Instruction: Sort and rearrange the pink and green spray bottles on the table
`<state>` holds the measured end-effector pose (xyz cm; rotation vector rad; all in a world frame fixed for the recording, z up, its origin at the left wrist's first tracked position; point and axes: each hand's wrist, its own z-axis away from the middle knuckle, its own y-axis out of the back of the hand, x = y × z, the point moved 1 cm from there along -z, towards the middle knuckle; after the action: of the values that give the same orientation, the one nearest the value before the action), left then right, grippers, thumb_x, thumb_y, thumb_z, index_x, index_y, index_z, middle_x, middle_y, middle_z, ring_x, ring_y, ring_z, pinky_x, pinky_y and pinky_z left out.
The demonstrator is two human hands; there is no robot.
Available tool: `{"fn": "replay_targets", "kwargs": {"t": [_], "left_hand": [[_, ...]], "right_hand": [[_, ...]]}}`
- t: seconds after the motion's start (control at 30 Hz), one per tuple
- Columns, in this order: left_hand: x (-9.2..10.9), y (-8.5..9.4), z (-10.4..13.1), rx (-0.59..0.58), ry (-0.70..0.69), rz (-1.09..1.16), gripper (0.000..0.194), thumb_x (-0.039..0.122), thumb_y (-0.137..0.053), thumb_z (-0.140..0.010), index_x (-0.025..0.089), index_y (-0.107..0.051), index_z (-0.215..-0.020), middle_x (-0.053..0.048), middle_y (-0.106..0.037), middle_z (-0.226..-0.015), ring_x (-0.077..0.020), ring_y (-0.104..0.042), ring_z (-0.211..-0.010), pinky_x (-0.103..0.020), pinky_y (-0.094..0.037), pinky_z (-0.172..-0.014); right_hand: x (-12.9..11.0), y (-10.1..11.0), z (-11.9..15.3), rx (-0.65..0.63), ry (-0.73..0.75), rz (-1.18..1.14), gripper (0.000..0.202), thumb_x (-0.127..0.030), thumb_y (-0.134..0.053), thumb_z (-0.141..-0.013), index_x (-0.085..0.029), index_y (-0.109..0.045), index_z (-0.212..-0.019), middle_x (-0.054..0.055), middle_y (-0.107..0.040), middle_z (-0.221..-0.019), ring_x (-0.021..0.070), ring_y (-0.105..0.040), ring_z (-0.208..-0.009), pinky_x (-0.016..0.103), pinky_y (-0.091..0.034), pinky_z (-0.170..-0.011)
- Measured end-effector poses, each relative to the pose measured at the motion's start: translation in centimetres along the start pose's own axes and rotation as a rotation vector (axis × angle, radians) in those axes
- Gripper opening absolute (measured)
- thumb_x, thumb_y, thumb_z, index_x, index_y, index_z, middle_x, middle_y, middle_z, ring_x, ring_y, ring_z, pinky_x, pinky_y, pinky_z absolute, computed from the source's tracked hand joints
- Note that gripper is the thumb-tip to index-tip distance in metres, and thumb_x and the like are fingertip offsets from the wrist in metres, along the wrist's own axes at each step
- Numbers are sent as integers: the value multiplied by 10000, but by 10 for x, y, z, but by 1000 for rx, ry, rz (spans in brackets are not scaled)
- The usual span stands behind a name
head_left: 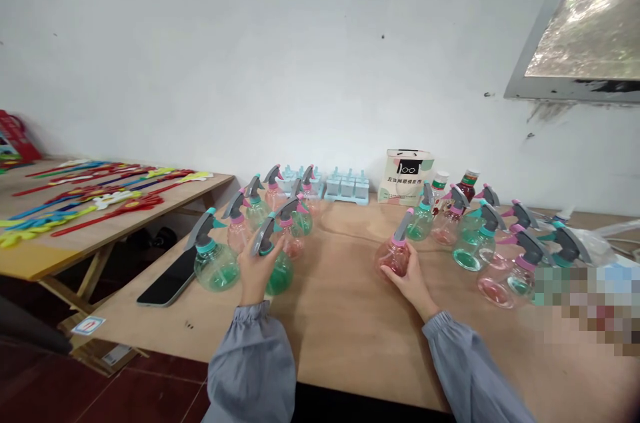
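Head view: our left hand (256, 272) clasps a green bottle (281, 276) high up, beside the left bottles (218, 268); between them and the right bottles (470, 251), our right hand (411, 279) wraps low around a pink bottle (391, 258) (probably for a steady grip), leaving its sprayer (402, 227) free

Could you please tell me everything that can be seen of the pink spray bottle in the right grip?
The pink spray bottle has a rounded, see-through body that looks like plastic, a pink collar, and a grey trigger head with a pink tip. It is roughly upright, near the middle of the table. The right grip holds its body from the near right side. Whether its base touches the table cannot be told.
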<state>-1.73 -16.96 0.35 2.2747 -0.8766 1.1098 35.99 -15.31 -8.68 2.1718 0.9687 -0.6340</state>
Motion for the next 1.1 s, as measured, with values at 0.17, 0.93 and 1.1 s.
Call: {"fn": "replay_targets", "kwargs": {"t": [0.17, 0.93, 1.1], "left_hand": [[14, 11, 24, 510, -264, 130, 867, 822, -494, -771, 246, -418, -1415, -145, -463, -1481, -388, -471, -1340, -559, -371, -1106], [81, -126, 68, -859, -30, 675, 568, 184, -694, -697, 245, -657, -1260, -85, -654, -1330, -258, -572, -1261, -424, -401, -1137], [79, -115, 52, -808, 312, 889, 528, 241, -736, -649, 200, -698, -1174, -98, -717, -1236, -271, -608, -1250, -426, -395, -1139]], "right_hand": [[0, -6, 4, 53, 32, 32, 921, -672, -719, -738, -164, -362, -1418, 198, -526, -1333, 354, -546, -1244, 571, -431, -1084], [-3, -13, 0, 107, 206, -46, 710, -643, -483, -926, -201, -306, -1451, 165, -453, -1396, 302, -469, -1318, 543, -386, -1120], [35, 11, -59, 526, -34, 156, 752, -670, -504, -884, -127, -353, -1382, 218, -444, -1358, 323, -415, -1325, 562, -319, -1131]]}}
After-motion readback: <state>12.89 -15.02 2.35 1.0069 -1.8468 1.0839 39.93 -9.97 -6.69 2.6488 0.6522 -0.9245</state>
